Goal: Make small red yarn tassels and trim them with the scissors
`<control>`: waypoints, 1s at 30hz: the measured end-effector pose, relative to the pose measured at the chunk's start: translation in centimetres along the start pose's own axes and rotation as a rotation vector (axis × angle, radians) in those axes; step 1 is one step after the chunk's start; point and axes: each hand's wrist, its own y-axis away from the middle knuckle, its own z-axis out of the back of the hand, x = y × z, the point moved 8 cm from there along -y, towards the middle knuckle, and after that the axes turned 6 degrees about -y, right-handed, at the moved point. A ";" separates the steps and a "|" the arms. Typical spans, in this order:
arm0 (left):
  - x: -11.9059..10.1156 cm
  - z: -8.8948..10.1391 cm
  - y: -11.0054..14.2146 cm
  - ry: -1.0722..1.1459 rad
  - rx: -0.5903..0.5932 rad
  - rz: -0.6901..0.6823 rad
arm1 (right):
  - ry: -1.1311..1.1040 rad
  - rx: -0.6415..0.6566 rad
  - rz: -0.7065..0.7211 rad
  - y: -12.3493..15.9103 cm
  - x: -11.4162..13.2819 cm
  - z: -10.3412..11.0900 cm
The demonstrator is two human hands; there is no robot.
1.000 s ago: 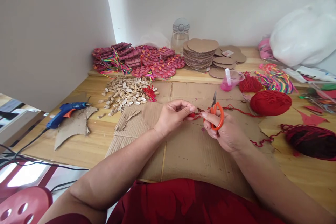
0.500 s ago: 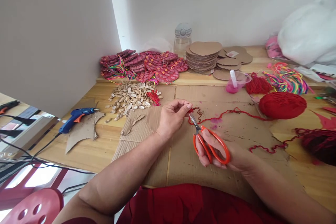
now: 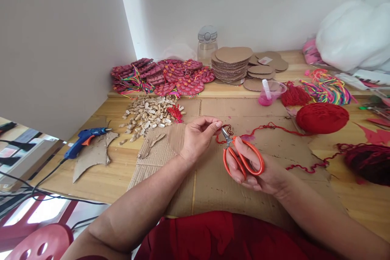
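My left hand point(image 3: 199, 136) is closed in a pinch over the cardboard, holding red yarn point(image 3: 270, 125) between thumb and forefinger; the pinched end is mostly hidden. My right hand point(image 3: 268, 176) grips orange-handled scissors point(image 3: 229, 142), fingers in the loops. Their narrow blades point up and left, tips beside my left fingertips. From there the strand runs right, lying loosely on the cardboard sheet point(image 3: 219, 187), to a red yarn ball point(image 3: 322, 118). A dark red yarn ball point(image 3: 368, 163) with a crinkled strand rests farther right.
Peanut shells point(image 3: 149, 113) lie left of the cardboard, with a red tassel point(image 3: 175, 113). A blue glue gun point(image 3: 79, 142) sits at left, its cord trailing. Behind are decorated red pieces point(image 3: 183, 77), stacked cardboard shapes point(image 3: 233, 65), a pink-stained cup point(image 3: 271, 92) and colourful yarn point(image 3: 330, 89).
The scissor tips have come closer to my left fingertips, and the red bit that showed there is now barely visible. The whole view has shifted slightly.
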 end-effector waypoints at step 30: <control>0.4 -0.1 -0.1 -0.037 0.048 0.026 | -0.034 -0.077 0.063 -0.2 0.3 0.7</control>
